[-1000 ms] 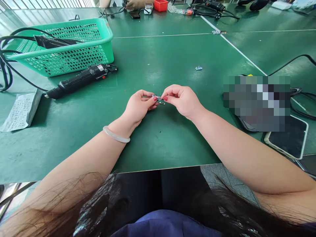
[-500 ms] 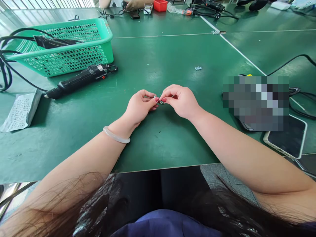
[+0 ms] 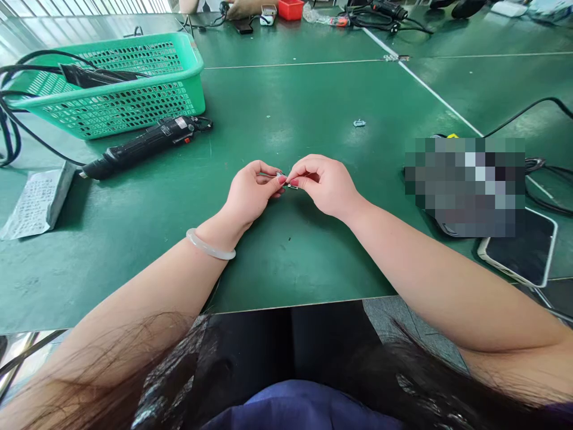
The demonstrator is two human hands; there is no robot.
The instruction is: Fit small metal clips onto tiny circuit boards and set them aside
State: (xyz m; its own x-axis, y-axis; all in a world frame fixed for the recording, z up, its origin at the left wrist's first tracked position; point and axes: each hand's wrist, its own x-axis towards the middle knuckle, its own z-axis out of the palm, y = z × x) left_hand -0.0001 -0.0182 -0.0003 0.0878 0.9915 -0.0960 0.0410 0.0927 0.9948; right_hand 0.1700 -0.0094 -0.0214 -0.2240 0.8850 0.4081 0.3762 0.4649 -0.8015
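Observation:
My left hand (image 3: 252, 190) and my right hand (image 3: 327, 184) meet over the middle of the green table (image 3: 286, 269). Between their fingertips is a small silvery metal part (image 3: 292, 187), mostly covered by the fingers, so its exact kind does not show. The left thumb and fingers pinch it from one side. From the other side the right thumb and forefinger close on it. A white bangle sits on my left wrist. Beyond the hands, a small light-blue piece (image 3: 359, 123) lies on the table.
At the left stand a green plastic basket (image 3: 134, 113) with a corded black tool inside, a black electric screwdriver (image 3: 143, 146) and a paper-wrapped block (image 3: 38, 200). At the right lie a phone (image 3: 523, 251) and a blurred-out object (image 3: 465, 188). Another person's hand (image 3: 248, 8) shows at the far edge.
Both hands stay together around the small metal part, with only a very slight shift of the fingers. Everything else lies as before.

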